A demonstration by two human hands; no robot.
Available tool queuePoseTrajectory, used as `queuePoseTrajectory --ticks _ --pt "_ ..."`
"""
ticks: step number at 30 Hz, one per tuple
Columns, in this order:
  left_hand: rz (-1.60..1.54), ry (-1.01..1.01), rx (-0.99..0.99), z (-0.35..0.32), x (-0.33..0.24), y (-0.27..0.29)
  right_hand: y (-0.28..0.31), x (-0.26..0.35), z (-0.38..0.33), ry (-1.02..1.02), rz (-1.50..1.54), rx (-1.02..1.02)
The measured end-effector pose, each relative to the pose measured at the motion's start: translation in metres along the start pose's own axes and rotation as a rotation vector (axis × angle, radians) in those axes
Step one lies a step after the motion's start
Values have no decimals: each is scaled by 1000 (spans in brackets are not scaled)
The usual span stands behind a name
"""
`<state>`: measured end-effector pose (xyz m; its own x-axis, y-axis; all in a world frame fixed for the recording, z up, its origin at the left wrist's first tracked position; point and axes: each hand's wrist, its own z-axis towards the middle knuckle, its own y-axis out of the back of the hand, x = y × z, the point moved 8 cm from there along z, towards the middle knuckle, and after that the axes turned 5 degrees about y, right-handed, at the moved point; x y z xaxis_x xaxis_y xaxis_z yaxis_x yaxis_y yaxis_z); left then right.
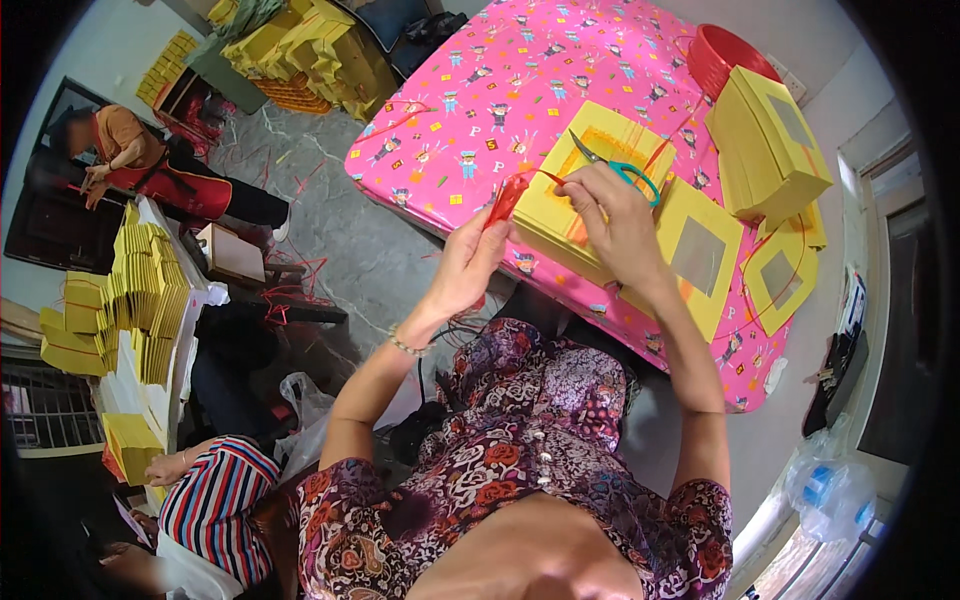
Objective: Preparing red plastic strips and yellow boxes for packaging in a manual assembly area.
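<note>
My left hand (468, 262) is closed round a bundle of red plastic ribbon (508, 198), held upright near the table's front edge. One red strand leads from the bundle's top to my right hand (612, 218), whose thumb and forefinger are pinched on it. Below that hand is a stack of yellow cardboard pieces (545, 215) with loose red strands across its top. Scissors (597, 155) with teal handles lie on the stack, partly hidden behind my right hand. Right of the stack lies a flat yellow piece with a grey window (725, 232).
A pink patterned cloth (590, 50) covers the table. At its far right are a red basin (722, 58) and more yellow cardboard (745, 150). To the left, a white table (183, 330) bears yellow stacks, with two people beside it. Red strands litter the grey floor (310, 165).
</note>
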<state>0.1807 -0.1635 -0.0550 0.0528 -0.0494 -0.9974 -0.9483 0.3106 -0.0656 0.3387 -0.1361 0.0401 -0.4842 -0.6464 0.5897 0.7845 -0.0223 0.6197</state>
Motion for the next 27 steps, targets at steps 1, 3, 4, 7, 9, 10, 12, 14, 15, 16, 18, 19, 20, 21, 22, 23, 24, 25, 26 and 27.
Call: queuePoseTrajectory --ticks 1,3,4,7,9,10,12,14,15,16,18,19,20,21,22,23,24,25,26,27 --pt "6 -41 -55 3 -1 -3 -3 3 -1 3 70 -91" --pt "70 -120 -123 9 -10 -12 -14 5 -5 -39 118 -158" --pt "72 -124 -124 12 -10 -18 -18 3 -7 -81 169 -223" --pt "161 -224 -239 17 -18 -25 -24 3 -10 -98 257 -328" --pt "212 -283 -266 20 -27 -35 -21 2 -13 -130 320 -415" --pt "263 -339 -298 20 -34 -39 -23 2 -15 -129 308 -424" --pt "386 -358 -337 18 -32 -39 -31 -6 -17 -198 395 -444" --pt "228 -402 -342 16 -36 -39 -39 -6 -18 -242 509 -415" --pt "140 -287 -321 16 -27 -36 -40 -2 -16 -259 549 -389" --pt "140 -287 -307 17 -25 -35 -43 -2 -17 -266 555 -364" --pt "207 -395 -387 13 -33 -28 -35 12 -14 -170 576 -442" --pt "65 -353 -403 9 -38 -26 -31 21 -15 -104 500 -427" --pt "-147 -378 -457 6 -32 -19 -29 29 -15 -40 427 -410" --pt "-99 -447 -396 2 -52 -20 -27 38 -17 108 163 -399" --pt "-51 -511 -336 -4 -79 -19 -27 38 -18 106 157 -405" --pt "-150 -568 -247 -8 -95 -18 -36 41 -18 113 203 -307" --pt "-247 -621 -160 -12 -110 -18 -47 44 -18 120 252 -207" --pt "-247 -619 -156 -18 -123 -17 -74 35 -22 -26 269 27" --pt "-334 -587 -133 -27 -132 -16 -79 38 -27 -29 271 26" --pt "-417 -558 -118 -33 -140 -14 -93 50 -32 7 470 128"
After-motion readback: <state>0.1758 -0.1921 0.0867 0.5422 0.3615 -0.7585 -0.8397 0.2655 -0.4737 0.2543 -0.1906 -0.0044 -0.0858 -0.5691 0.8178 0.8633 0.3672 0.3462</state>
